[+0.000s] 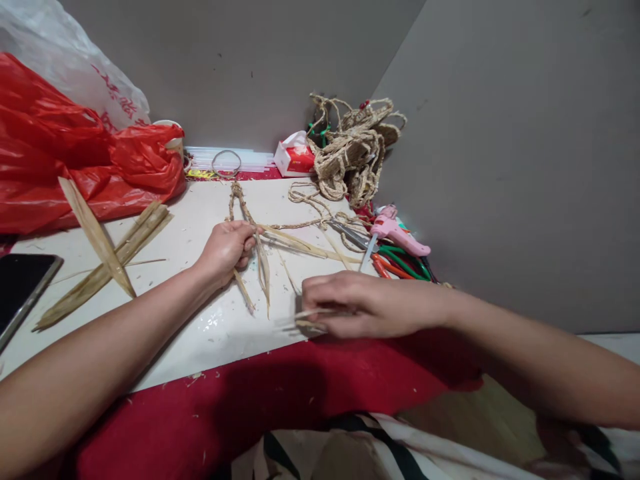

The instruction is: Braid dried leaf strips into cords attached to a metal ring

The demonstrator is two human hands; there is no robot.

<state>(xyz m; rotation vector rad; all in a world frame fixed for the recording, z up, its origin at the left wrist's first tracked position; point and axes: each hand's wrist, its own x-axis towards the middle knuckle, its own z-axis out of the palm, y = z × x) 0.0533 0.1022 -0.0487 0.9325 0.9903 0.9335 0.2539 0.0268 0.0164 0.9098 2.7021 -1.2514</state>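
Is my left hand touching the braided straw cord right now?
Touching. The head view shows it plainly: the left hand pinches the braided straw cord between thumb and fingers, just below its loop.

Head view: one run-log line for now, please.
left hand: pinching braided cord | right hand: holding thin strands, ends blurred | pink glue gun: beyond right hand

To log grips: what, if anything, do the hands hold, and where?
Left hand pinches the braid where its loose strips begin; right hand holds thin strips, exact spot blurred.
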